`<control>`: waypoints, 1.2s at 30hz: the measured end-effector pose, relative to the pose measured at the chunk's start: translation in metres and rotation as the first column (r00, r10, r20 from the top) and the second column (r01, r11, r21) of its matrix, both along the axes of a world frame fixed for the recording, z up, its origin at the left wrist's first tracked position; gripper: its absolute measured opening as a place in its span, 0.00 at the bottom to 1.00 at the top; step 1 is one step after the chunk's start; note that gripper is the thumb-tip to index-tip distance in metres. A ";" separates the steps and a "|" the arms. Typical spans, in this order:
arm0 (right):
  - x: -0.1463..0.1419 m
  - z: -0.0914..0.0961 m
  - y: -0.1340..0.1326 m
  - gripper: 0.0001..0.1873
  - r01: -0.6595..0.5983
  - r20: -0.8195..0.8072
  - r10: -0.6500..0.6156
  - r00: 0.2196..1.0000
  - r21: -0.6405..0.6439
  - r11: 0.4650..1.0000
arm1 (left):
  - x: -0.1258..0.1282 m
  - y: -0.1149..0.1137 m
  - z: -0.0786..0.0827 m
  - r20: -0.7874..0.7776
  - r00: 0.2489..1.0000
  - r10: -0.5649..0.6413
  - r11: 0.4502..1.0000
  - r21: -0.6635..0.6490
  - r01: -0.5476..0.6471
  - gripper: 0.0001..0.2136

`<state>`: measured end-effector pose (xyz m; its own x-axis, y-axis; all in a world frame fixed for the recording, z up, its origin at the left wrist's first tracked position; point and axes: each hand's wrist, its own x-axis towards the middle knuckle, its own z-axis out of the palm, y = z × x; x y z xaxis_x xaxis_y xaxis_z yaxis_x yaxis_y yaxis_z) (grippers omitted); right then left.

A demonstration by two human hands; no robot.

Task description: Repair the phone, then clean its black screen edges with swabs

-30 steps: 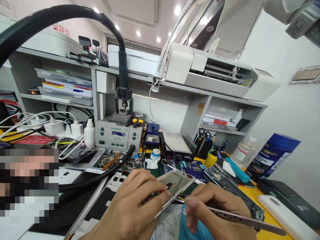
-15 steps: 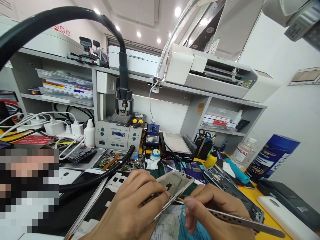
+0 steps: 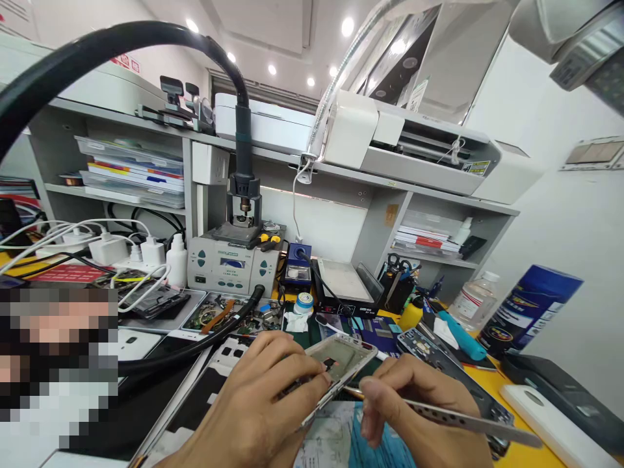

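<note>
My left hand is wrapped round a phone frame, a thin pale-rimmed shell held tilted up, with its inner side partly in sight. The palm and fingers cover its lower left part. In my right hand are metal tweezers, pinched between thumb and fingers, with a row of holes along the shank. Their tip points at the frame's lower right edge; whether it touches cannot be made out. Below the hands lies a blue and whitish printed sheet. Another opened phone body rests behind my right hand.
A hot-air station stands at the back, its black hose crossing the bench on the left. Loose circuit boards, a small round jar, a clear bottle and a blue can surround the work area. A blurred-out person's part is at far left.
The view has shifted slightly. The tweezers' rear end has swung a little left and up, while my left hand keeps its hold on the phone frame.
</note>
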<state>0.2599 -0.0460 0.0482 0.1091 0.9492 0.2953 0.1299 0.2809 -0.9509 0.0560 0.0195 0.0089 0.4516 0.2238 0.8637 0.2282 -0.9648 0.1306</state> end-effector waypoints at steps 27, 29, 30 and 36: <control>0.011 0.100 -0.013 0.37 -0.233 0.854 0.405 0.325 -0.343 0.910 | 0.001 -0.016 0.008 0.075 0.997 0.036 0.895 0.441 -0.066 0.20; 0.010 0.097 -0.018 0.37 -0.185 0.877 0.355 0.323 -0.310 0.933 | 0.003 -0.015 0.003 0.098 0.995 0.034 0.904 0.421 -0.073 0.20; 0.012 0.096 -0.020 0.37 -0.162 0.884 0.339 0.324 -0.301 0.940 | 0.003 -0.015 0.001 0.097 0.994 0.043 0.914 0.398 -0.078 0.20; 0.068 0.087 -0.007 0.21 0.105 0.929 0.182 0.323 -0.226 0.968 | -0.004 -0.011 -0.002 0.042 0.980 0.193 0.979 0.053 -0.195 0.29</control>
<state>0.3276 -0.0528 0.1352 -0.1429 0.9894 -0.0264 0.9658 0.1336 -0.2224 0.0523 0.0089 0.0064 0.3719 0.2544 0.8927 0.4080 -0.9086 0.0890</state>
